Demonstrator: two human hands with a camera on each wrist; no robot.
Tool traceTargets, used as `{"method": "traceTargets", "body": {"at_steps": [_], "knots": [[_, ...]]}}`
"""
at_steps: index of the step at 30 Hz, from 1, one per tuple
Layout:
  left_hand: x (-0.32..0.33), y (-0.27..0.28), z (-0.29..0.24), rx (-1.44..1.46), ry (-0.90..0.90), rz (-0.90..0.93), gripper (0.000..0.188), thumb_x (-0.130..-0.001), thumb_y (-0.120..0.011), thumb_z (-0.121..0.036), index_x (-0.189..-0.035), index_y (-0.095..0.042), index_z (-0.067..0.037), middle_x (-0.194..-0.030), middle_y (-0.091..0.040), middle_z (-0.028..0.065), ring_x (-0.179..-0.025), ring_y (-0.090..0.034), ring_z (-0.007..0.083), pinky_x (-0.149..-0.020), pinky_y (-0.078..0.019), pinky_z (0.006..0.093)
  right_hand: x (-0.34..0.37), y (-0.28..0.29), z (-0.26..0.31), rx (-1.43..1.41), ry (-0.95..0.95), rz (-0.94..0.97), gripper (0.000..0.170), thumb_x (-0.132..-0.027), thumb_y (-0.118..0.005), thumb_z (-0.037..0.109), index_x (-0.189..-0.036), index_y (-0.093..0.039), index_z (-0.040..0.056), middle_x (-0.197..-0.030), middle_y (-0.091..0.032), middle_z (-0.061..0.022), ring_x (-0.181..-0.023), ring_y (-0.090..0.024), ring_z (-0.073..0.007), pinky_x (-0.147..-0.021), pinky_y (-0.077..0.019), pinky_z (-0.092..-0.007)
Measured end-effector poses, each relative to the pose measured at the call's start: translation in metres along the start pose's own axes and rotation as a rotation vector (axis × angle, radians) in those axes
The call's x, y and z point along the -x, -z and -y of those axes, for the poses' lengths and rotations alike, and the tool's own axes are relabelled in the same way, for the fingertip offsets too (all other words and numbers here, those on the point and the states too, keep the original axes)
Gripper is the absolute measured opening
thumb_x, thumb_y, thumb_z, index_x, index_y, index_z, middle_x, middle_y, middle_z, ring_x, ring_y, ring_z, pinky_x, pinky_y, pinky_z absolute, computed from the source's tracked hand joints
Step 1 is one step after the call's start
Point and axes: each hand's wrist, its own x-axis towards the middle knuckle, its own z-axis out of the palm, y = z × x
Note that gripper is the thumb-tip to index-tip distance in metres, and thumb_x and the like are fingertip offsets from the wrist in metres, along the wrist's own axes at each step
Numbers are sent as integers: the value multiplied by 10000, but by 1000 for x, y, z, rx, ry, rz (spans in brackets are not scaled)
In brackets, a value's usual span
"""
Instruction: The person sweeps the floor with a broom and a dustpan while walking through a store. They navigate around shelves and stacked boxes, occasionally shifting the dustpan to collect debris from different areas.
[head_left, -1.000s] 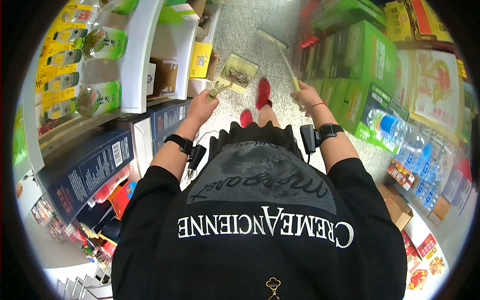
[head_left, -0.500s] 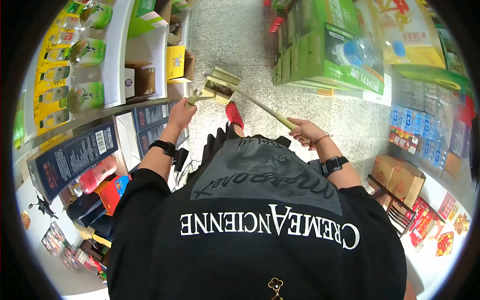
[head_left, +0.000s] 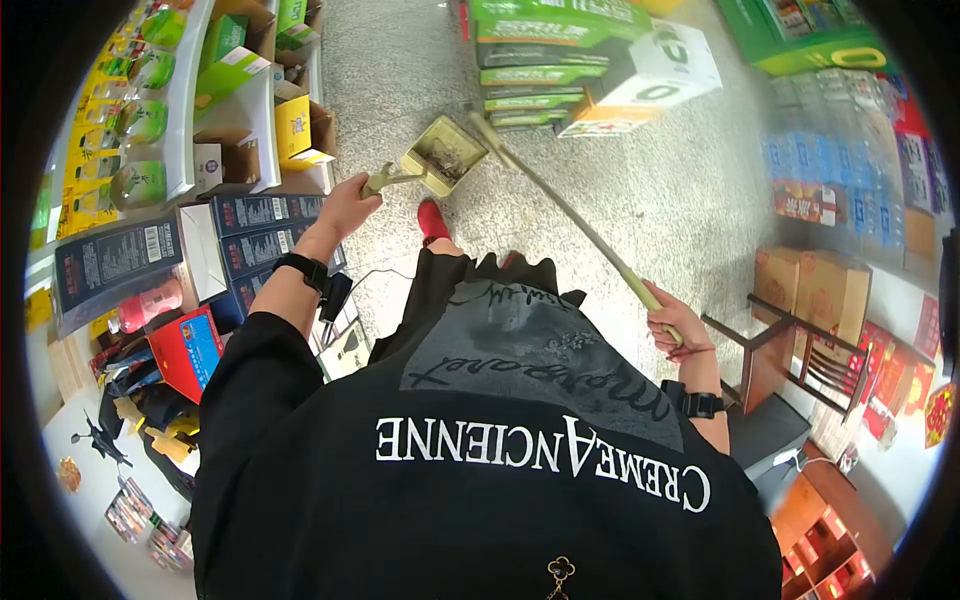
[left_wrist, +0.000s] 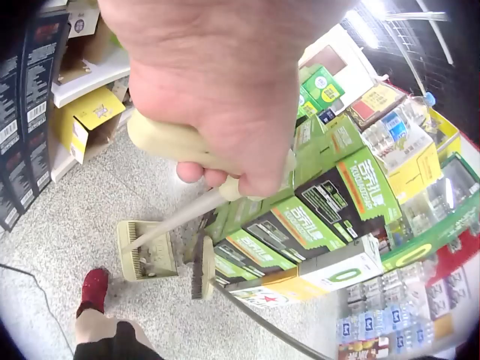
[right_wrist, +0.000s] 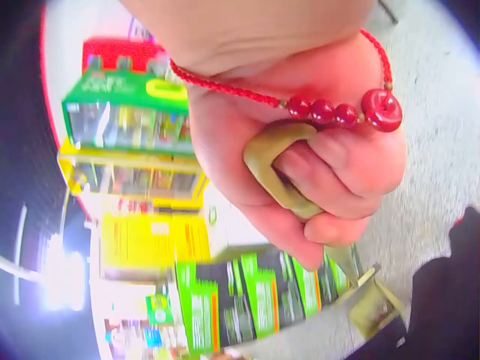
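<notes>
My left hand (head_left: 347, 208) grips the dustpan (head_left: 442, 128), hiding part of its handle (left_wrist: 159, 141); my right hand (head_left: 685, 319) holds the broom (head_left: 572, 215); the debris (head_left: 448, 160) is unclear.

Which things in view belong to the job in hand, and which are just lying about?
Apparently in use:
dustpan, its handle gripped by the left hand
broom, its handle held in the right hand
debris lying in the dustpan

Apparently just lying about:
stacked green cartons
yellow box on the shelf
brown chair
bottled water
</notes>
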Motion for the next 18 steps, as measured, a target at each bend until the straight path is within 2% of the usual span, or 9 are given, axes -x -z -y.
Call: {"method": "traceTargets", "body": {"at_steps": [3, 6, 9, 11, 13, 14, 15, 16, 18], "knots": [[17, -25, -27, 10, -36, 13, 285, -746, -602, -243, -928, -565, -28, -774, -600, 164, -711, -585, 302, -657, -455, 364, 39, 38, -36, 107, 5, -127, 697, -765, -546, 21, -1414, -309, 114, -572, -409, 21, -394, -303, -47, -345, -243, -200], [22, -55, -29, -55, -69, 53, 284, -743, -609, -251, -929, -575, -39, -797, -607, 183, -755, -594, 341, -670, -462, 387, 63, 65, -56, 43, -35, -201, 703, -756, -556, 33, -1411, -317, 122, -570, -422, 20, -388, -312, -50, -345, -244, -206], [35, -78, -44, -30, -56, 108, 285, -742, -613, -262, -931, -573, -52, -801, -607, 182, -771, -593, 347, -687, -463, 402, 57, 86, -83, 5, -23, -331, 713, -752, -561, 39, -1414, -308, 120, -565, -436, 13, -383, -328, -56, -341, -246, -206], [41, -101, -42, -25, -72, 125, 282, -742, -612, -263, -939, -570, -67, -808, -612, 174, -791, -591, 352, -702, -464, 416, 36, 97, -102, -42, 3, -350, 679, -762, -566, 53, -1397, -340, 136, -550, -421, 14, -379, -341, -67, -331, -251, -209], [46, -116, -45, 25, -45, 190, 282, -745, -599, -276, -945, -569, -79, -834, -619, 176, -822, -586, 367, -714, -465, 429, 2, 106, -117, -313, 45, -355, 586, -777, -570, 74, -1334, -405, 154, -542, -399, 18, -385, -354, -74, -317, -267, -217], [51, -121, -51, -33, -61, 188, 262, -749, -597, -251, -934, -571, -68, -817, -615, 169, -796, -587, 347, -704, -461, 415, -19, 101, -121, -325, 53, -388, 490, -795, -574, 93, -1259, -436, 168, -541, -388, 28, -394, -366, -75, -313, -292, -218], [55, -125, -58, -92, -77, 185, 242, -754, -594, -227, -924, -573, -56, -801, -611, 163, -770, -588, 327, -695, -458, 401, -42, 92, -124, -370, 37, -481, 290, -795, -599, 76, -1030, -461, 174, -558, -381, 47, -389, -328, -59, -312, -266, -201], [57, -130, -62, -92, -76, 189, 242, -754, -594, -227, -924, -573, -56, -801, -611, 163, -770, -588, 327, -695, -458, 401, -57, 78, -121, -341, 51, -469, 267, -791, -605, 76, -987, -450, 171, -562, -393, 46, -394, -336, -61, -318, -278, -202], [63, -135, -65, -46, -78, 219, 251, -751, -596, -243, -915, -569, -56, -803, -608, 170, -777, -586, 341, -689, -456, 405, -84, 62, -130, -340, 8, -398, 278, -800, -594, 88, -1020, -442, 165, -574, -409, 33, -399, -352, -63, -325, -293, -197]]}}
